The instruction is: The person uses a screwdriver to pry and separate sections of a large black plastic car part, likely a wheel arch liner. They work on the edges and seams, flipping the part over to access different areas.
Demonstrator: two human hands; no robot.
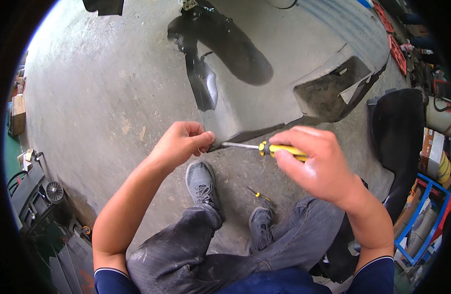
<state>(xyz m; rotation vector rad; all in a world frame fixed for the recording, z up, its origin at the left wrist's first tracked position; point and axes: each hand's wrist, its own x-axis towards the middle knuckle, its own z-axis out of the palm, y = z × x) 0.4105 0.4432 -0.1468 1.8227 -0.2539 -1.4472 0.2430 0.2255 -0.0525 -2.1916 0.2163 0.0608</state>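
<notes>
A large grey moulded panel lies on the floor in front of me, with a box-like recess on its right side. My left hand is closed in a pinch at the panel's near left corner. In my right hand is a screwdriver with a yellow and black handle. Its shaft points left, and the tip meets the panel's corner close to my left fingertips. Whether the tip is under the edge or only against it, I cannot tell.
A second small yellow-handled tool lies on the concrete floor between my shoes. Black plastic parts are piled at the left. To the right stand a long black panel and a blue metal frame. Cardboard boxes sit at the far left.
</notes>
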